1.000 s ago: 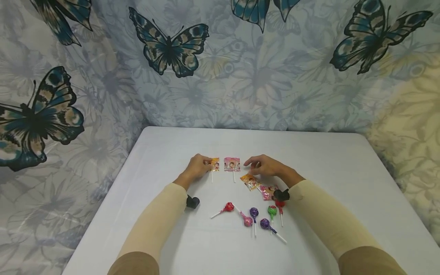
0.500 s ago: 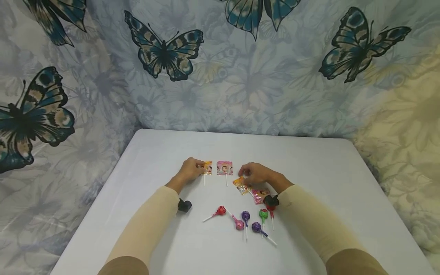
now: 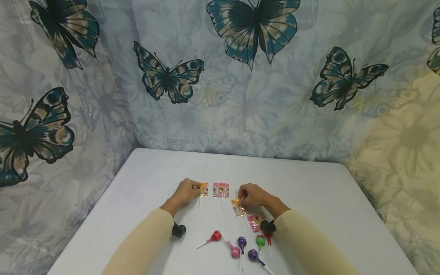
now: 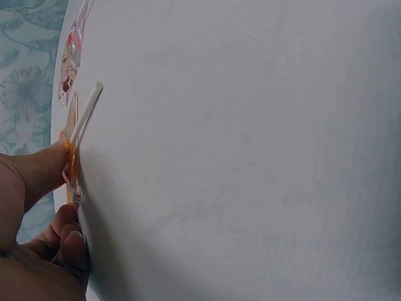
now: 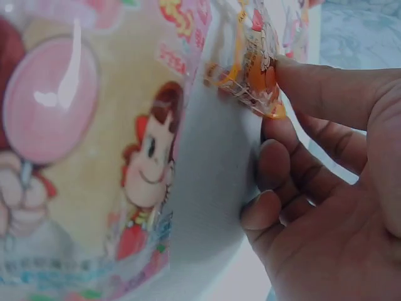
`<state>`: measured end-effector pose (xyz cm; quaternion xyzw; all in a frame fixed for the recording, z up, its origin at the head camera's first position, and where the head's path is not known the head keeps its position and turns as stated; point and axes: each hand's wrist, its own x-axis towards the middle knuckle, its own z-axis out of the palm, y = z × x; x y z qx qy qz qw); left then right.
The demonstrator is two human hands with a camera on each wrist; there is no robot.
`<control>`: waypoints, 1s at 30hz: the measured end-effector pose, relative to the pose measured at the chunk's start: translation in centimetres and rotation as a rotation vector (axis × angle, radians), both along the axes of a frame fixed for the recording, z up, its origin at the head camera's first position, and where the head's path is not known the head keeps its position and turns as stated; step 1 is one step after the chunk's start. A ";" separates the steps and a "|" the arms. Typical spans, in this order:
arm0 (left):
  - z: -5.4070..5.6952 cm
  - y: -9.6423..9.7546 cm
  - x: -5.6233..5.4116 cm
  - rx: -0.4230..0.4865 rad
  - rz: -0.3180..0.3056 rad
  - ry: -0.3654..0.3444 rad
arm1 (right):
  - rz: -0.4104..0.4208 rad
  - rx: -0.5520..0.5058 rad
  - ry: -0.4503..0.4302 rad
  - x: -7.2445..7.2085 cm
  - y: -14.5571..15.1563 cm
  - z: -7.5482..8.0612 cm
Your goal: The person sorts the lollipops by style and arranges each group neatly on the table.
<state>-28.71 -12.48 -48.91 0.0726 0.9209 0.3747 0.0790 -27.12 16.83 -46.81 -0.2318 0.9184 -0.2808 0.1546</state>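
Observation:
My left hand (image 3: 185, 190) holds the left edge of an orange-wrapped lollipop (image 3: 204, 190) at the far part of the table; its white stick (image 4: 88, 113) points toward me. Just right of it lies a pink-wrapped lollipop (image 3: 221, 190). Between thumb and fingers, my right hand (image 3: 253, 195) pinches the corner of a second orange-wrapped lollipop (image 5: 260, 75), which lies slanted in the head view. Another pink-wrapped lollipop (image 3: 255, 222) is below that hand, its printed wrapper large in the right wrist view.
Nearer me on the white table (image 3: 154, 168) lie round lollipops: a red one (image 3: 216, 235), a pink one (image 3: 235, 252), two purple ones, one of them (image 3: 242, 241) upright in view, a green one (image 3: 260, 240), and another red one (image 3: 269, 237) partly under the right wrist's black strap piece.
My right hand has come down and left onto the second orange-wrapped lollipop and now pinches it. The left hand stays at its lollipop. The head view has tilted up.

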 end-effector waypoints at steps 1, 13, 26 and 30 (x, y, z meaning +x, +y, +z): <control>-0.3 -0.1 0.5 -0.003 -0.001 0.002 | -0.008 -0.011 0.002 0.5 -0.1 -0.5; -0.4 0.2 0.5 -0.039 0.017 -0.019 | -0.154 0.017 0.008 -0.5 0.0 -0.7; 0.2 0.4 -0.5 -0.055 0.035 -0.069 | -0.297 -0.004 -0.017 -2.4 0.8 -0.3; -0.3 0.1 -0.1 -0.041 0.033 -0.069 | -0.321 -0.026 -0.033 -2.7 0.6 -0.9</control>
